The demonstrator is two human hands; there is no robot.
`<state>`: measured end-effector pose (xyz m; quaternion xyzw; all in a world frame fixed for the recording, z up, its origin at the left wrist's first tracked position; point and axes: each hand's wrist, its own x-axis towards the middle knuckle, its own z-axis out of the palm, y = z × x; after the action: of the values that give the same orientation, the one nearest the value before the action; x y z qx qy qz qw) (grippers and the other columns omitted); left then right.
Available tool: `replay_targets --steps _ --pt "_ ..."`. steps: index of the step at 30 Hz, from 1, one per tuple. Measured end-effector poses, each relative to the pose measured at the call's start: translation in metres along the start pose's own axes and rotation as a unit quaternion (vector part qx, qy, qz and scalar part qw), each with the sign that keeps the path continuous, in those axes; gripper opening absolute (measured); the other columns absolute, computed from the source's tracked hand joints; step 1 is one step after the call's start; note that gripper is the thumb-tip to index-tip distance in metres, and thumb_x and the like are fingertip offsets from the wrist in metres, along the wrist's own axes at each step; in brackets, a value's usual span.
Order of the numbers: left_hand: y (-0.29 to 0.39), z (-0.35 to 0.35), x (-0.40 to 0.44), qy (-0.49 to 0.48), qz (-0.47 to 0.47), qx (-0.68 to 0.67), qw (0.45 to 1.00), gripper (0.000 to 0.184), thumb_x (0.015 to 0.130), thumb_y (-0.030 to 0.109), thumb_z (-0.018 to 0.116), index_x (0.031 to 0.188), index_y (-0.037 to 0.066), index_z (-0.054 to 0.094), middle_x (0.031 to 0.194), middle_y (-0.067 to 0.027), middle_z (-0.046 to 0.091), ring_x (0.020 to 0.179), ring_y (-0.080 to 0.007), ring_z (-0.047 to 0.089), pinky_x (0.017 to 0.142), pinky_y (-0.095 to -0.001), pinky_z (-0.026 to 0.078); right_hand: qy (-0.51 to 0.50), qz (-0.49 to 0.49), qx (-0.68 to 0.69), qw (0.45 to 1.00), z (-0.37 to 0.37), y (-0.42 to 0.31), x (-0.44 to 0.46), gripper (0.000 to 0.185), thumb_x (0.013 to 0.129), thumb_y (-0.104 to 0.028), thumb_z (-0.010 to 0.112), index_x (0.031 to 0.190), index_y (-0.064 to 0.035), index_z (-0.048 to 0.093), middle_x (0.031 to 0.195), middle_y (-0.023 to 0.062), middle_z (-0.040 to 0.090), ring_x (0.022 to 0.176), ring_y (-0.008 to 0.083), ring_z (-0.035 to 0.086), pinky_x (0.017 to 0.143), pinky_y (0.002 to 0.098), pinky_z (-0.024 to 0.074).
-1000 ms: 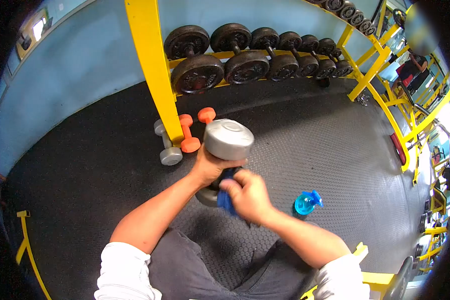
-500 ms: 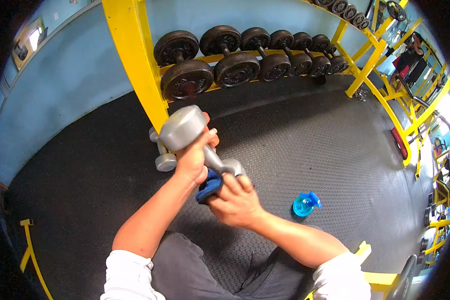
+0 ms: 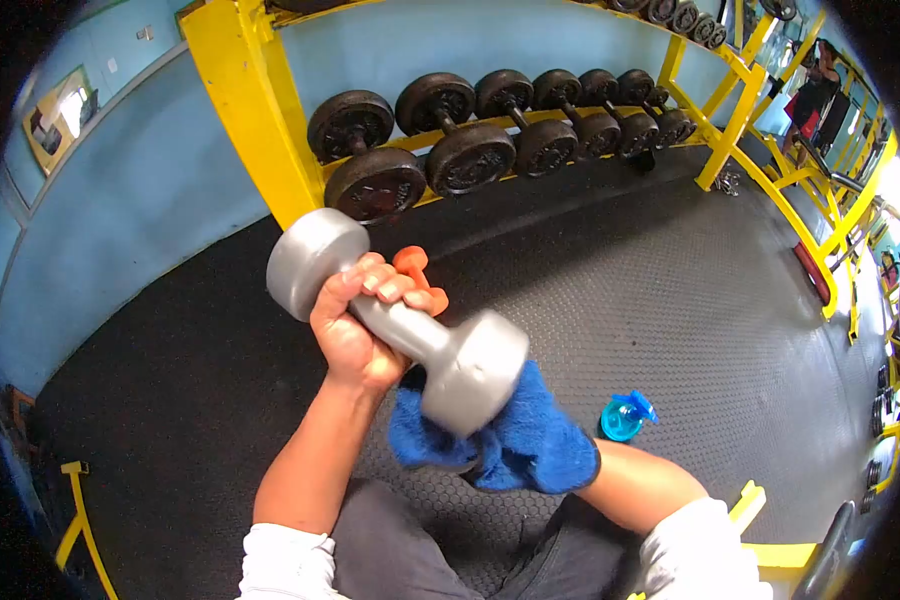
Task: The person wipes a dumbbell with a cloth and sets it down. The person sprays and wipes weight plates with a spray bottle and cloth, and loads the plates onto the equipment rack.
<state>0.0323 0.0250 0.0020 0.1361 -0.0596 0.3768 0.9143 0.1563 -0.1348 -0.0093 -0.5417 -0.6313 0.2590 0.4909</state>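
Observation:
A silver dumbbell (image 3: 416,332) slants across the middle of the view, its near head low and to the right. My left hand (image 3: 345,335) is closed around its handle, close to the far head. A blue cloth (image 3: 542,438) covers my right hand (image 3: 606,468), so only the wrist shows and the fingers are hidden. The cloth lies under and against the right side of the near head. Just beyond my left fingers, a small orange dumbbell (image 3: 410,262) is partly hidden on the floor.
A yellow rack (image 3: 255,110) holds several black dumbbells (image 3: 470,158) ahead. A blue bottle (image 3: 622,418) stands on the black mat (image 3: 700,330) to the right. Yellow gym machines (image 3: 840,220) and a person (image 3: 815,95) are farther right. A blue wall (image 3: 140,190) runs along the left.
The dumbbell has come closer, with its near head raised and turned toward me. The blue cloth, bunched below the handle before, now spreads over my right hand beneath that head.

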Motion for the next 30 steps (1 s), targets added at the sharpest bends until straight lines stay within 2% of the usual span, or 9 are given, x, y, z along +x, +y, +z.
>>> replay_targets --steps 4,7,9,11,14,17,21,25,30 --pt "0.017 -0.019 0.005 0.022 0.125 0.059 0.990 0.017 0.076 0.011 0.062 0.083 0.012 0.047 0.069 0.0037 0.048 0.070 -0.0115 0.052 0.077 -0.0328 0.045 0.050 0.105 0.354 0.928 -0.018 -0.042 0.007 0.050 0.094 -0.046 0.045 0.111 0.0001 0.054 0.099 0.0144 0.063 0.091 0.0261 0.062 0.081 0.0387 0.0504" --pt "0.026 -0.032 -0.001 0.109 0.193 0.259 0.940 0.014 0.075 0.007 0.061 0.082 0.012 0.050 0.069 -0.0012 0.052 0.067 -0.0146 0.054 0.073 -0.0383 0.049 0.090 0.182 0.597 0.776 -0.029 -0.048 0.007 0.056 0.097 -0.049 0.035 0.111 0.0024 0.053 0.102 0.0185 0.063 0.095 0.0322 0.062 0.087 0.0414 0.0490" --pt "0.021 -0.031 -0.003 0.159 0.168 0.221 0.948 0.014 0.075 0.008 0.060 0.084 0.010 0.050 0.068 -0.0015 0.051 0.066 -0.0150 0.054 0.070 -0.0360 0.049 0.144 0.114 0.561 0.807 -0.014 0.041 0.007 0.058 0.096 -0.052 0.032 0.114 -0.0015 0.053 0.105 0.0221 0.062 0.105 0.0338 0.058 0.100 0.0447 0.0403" --pt "0.016 -0.031 -0.001 0.184 0.138 0.178 0.957 0.015 0.074 0.008 0.060 0.085 0.009 0.050 0.068 -0.0017 0.051 0.065 -0.0147 0.053 0.070 -0.0352 0.048 -0.035 0.093 -0.004 0.995 0.022 0.115 -0.004 0.053 0.095 -0.044 0.041 0.124 -0.0013 0.047 0.121 0.0260 0.053 0.118 0.0370 0.048 0.106 0.0444 0.0287" --pt "0.009 -0.037 0.002 0.243 0.117 0.110 0.957 0.012 0.074 0.011 0.059 0.079 0.009 0.049 0.066 -0.0010 0.049 0.064 -0.0147 0.051 0.070 -0.0342 0.048 0.160 -0.115 -0.051 0.979 0.044 0.054 0.011 0.070 0.091 -0.041 0.050 0.142 0.0013 0.026 0.146 0.0223 0.022 0.135 0.0391 0.019 0.111 0.0462 0.0124" --pt "0.003 -0.035 0.005 0.280 0.138 0.107 0.944 0.012 0.074 0.012 0.059 0.071 0.010 0.047 0.065 -0.0009 0.049 0.062 -0.0152 0.049 0.069 -0.0332 0.047 0.167 0.077 0.278 0.943 0.043 0.067 0.030 0.056 0.097 -0.040 0.041 0.134 0.0011 0.039 0.135 0.0158 0.043 0.127 0.0284 0.038 0.108 0.0357 0.0236" --pt "0.003 -0.047 0.005 0.262 0.163 0.192 0.932 0.019 0.074 0.009 0.062 0.091 0.003 0.055 0.069 -0.0043 0.052 0.063 -0.0154 0.052 0.066 -0.0343 0.047 0.078 0.324 0.666 0.667 0.045 0.055 0.039 0.058 0.095 -0.056 0.036 0.126 -0.0093 0.051 0.120 0.0098 0.058 0.109 0.0224 0.057 0.095 0.0411 0.0447" --pt "0.022 -0.078 0.016 0.328 0.156 0.258 0.895 0.016 0.073 0.007 0.065 0.085 0.004 0.055 0.068 -0.0058 0.054 0.059 -0.0176 0.054 0.056 -0.0339 0.047 -0.007 0.419 0.638 0.646 0.054 0.066 0.027 0.060 0.094 -0.058 0.036 0.128 -0.0099 0.049 0.116 0.0083 0.061 0.097 0.0220 0.062 0.087 0.0395 0.0504" --pt "0.087 -0.135 0.011 0.411 0.065 0.412 0.811 0.015 0.072 0.005 0.065 0.083 0.005 0.056 0.071 -0.0060 0.055 0.060 -0.0192 0.054 0.056 -0.0344 0.047 -0.113 0.365 0.390 0.838 0.021 0.045 0.034 0.051 0.094 -0.051 0.047 0.095 -0.0029 0.064 0.086 0.0077 0.067 0.077 0.0181 0.065 0.073 0.0350 0.0533"
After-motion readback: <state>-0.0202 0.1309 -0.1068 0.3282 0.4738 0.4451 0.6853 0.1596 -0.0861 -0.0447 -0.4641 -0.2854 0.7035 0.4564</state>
